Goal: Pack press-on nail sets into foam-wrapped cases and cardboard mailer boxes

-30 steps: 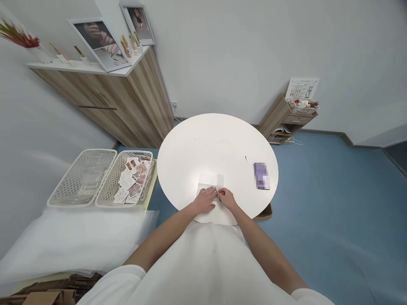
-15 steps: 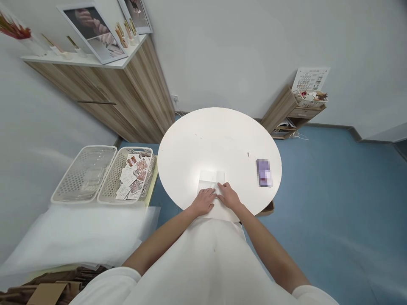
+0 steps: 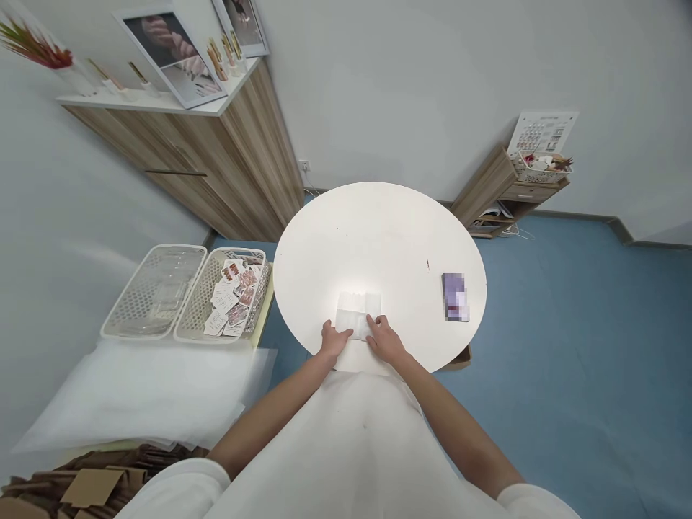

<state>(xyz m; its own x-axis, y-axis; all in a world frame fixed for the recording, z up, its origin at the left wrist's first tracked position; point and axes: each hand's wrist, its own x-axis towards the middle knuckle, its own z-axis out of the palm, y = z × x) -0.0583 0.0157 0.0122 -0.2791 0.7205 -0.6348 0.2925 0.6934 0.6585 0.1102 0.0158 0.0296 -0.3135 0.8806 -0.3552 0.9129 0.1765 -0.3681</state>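
A thin white sheet (image 3: 352,301), folded and creased, lies flat near the front edge of the round white table (image 3: 378,223). Its material is hard to make out. My left hand (image 3: 334,340) is at the sheet's lower left corner, with thumb and fingers spread apart and the thumb touching the edge. At the lower right side, my right hand (image 3: 386,340) rests with its fingertips on the sheet, index finger and thumb apart. Neither hand lifts it.
A blurred purple pack (image 3: 455,297) lies on the table's right side. To the left stand a basket of printed cards (image 3: 181,310) and another basket (image 3: 127,317) holding clear items. White sheets (image 3: 145,396) are stacked below them. A wooden cabinet (image 3: 259,158) stands behind.
My left hand has moved left off the sheet's middle to its lower left corner, its fingers spreading. My right hand has shifted slightly down. The view has turned a little left.
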